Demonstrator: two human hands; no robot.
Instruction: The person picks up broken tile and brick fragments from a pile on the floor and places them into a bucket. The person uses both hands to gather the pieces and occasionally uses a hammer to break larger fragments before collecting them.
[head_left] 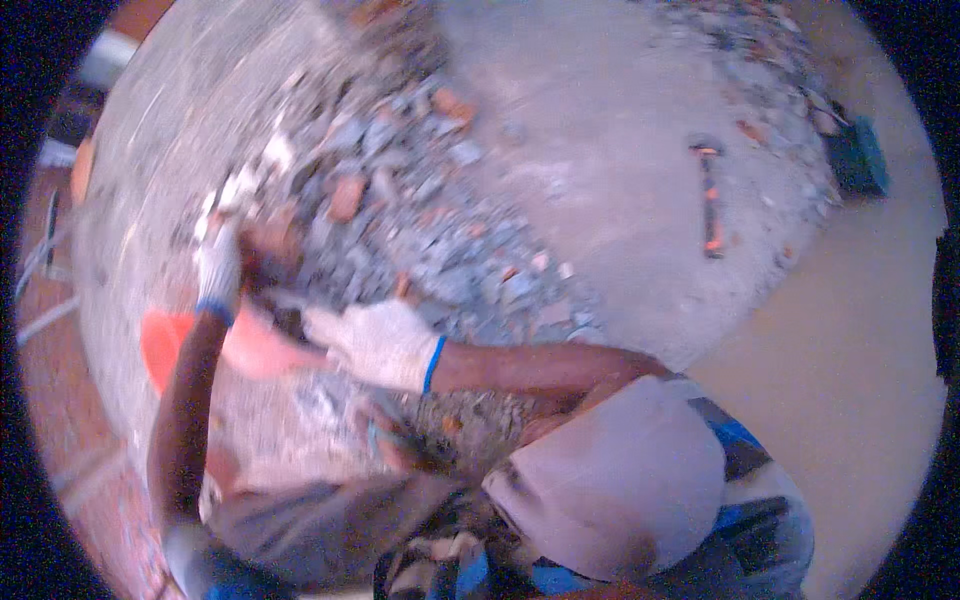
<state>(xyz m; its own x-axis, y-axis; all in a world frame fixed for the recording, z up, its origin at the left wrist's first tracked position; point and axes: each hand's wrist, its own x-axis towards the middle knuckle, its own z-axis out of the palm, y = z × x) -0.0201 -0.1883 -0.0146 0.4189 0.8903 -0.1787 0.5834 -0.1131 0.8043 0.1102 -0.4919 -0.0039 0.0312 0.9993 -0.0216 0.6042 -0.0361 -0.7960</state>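
My left hand [218, 268], in a white knit glove with a blue cuff, is at the left edge of a rubble heap. Its blurred fingers close against a reddish-brown chunk [275, 240] that looks like broken brick. My right hand [378, 345], gloved the same way, reaches left across the near side of the rubble [430, 235]. Motion smears its fingertips beside a dark patch, and I cannot make out whether they grip anything. A pinkish-orange basin or pan [262, 345] lies below and between the hands, partly hidden by my left forearm.
A hammer-like tool with a black and orange handle [711, 200] lies on the concrete floor to the right. Farther right, a dark green container [858, 158] stands beside more rubble [765, 60]. Reddish paving [60, 400] runs along the left rim. My bent legs [620, 470] are close below.
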